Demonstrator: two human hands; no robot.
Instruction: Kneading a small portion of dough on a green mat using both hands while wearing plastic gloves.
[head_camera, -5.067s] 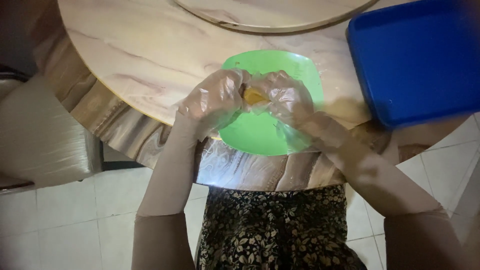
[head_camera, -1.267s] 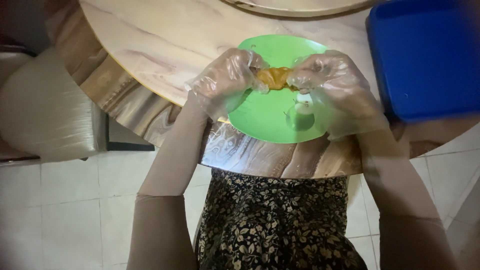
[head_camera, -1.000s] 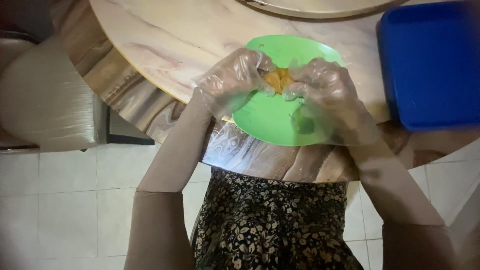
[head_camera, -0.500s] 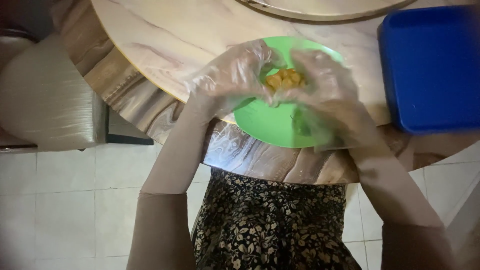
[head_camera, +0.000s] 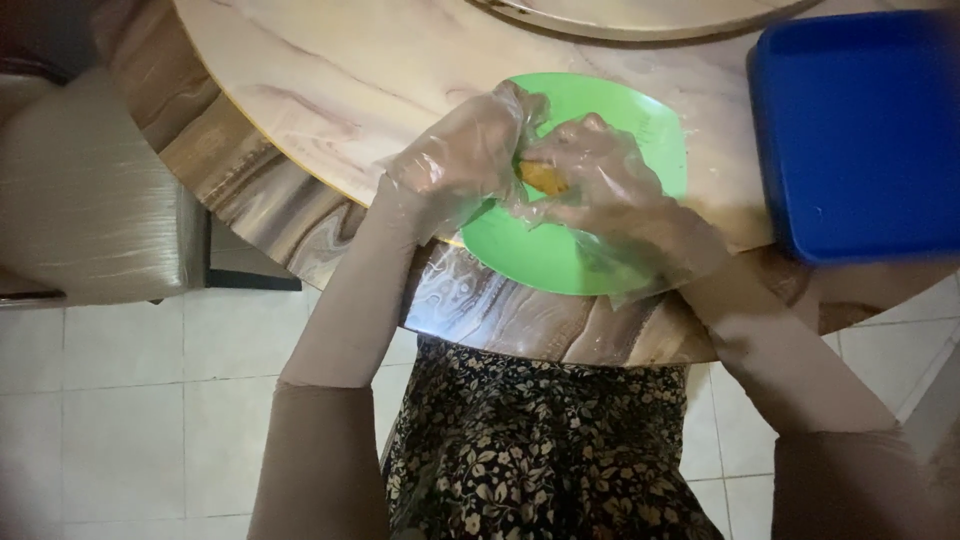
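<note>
Both my hands wear loose clear plastic gloves and meet over a green plate (head_camera: 560, 258) at the near edge of a round marble-patterned table (head_camera: 360, 80). My left hand (head_camera: 468, 152) and my right hand (head_camera: 600, 180) press together around a small orange-yellow piece of food (head_camera: 545, 180), mostly hidden between the fingers. The food is held just above the plate. Beige sleeves cover both forearms.
A blue rectangular container (head_camera: 860, 130) stands on the table to the right of the plate. A wooden turntable rim (head_camera: 640, 15) shows at the top. A padded chair (head_camera: 90, 190) stands at the left. White floor tiles and my patterned skirt lie below.
My hands have closed tighter around the orange food, covering more of it than a second ago. The view has drifted slightly, and the plate and container stay in place.
</note>
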